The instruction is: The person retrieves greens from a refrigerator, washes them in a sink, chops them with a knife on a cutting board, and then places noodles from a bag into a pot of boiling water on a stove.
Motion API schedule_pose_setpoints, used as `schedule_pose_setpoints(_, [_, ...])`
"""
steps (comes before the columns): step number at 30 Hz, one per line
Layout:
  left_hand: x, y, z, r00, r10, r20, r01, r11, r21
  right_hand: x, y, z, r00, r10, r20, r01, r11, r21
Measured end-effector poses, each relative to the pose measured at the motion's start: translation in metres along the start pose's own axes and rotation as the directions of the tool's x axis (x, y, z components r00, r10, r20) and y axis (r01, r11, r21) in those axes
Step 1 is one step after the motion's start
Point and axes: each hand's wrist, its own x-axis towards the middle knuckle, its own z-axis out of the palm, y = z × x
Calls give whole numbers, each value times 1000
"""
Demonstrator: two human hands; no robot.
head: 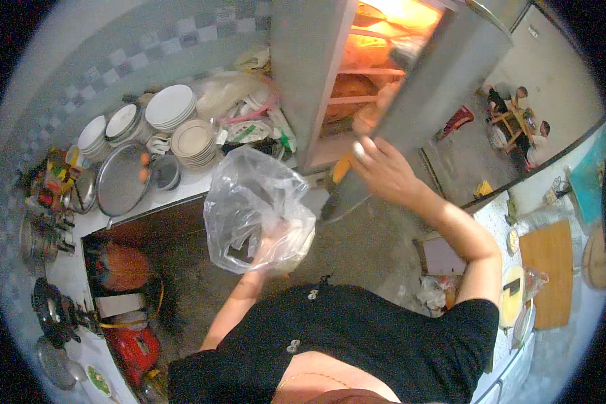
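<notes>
A clear plastic bag (257,202) surrounds my left hand (278,235), with something pale at its lower right side; the film blurs what the fingers do. My right hand (379,164) is raised beside the edge of the fridge door (429,96), its fingers curled, and whether they grip the door is not plain. The refrigerator (303,76) stands open in front of me, lit orange inside, with food on its shelves. A yellow-orange thing (341,168) shows just left of my right hand, partly hidden.
Stacked plates (170,108), a round metal tray (123,179) and eggs (144,166) stand on the left counter. A red gas cylinder (123,265) is beneath it. The right counter holds a yellow board (513,298). People (520,121) sit around a low table farther off.
</notes>
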Motion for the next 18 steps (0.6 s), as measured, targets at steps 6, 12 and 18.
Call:
schedule_pose_setpoints(6, [61,20,29,976,-141,166,143,990,-5,-107,-33,-38,991,80,-109,-50,964,260])
schedule_pose_setpoints(12, [98,29,72,792,-506,341,480,862,164,-65,-115,-13,940,294,171,-334,707,624])
schedule_pose_setpoints(18, [157,6,73,725,-466,507,-63,688,723,-86,-133,95,449,479,754,-887,136,441])
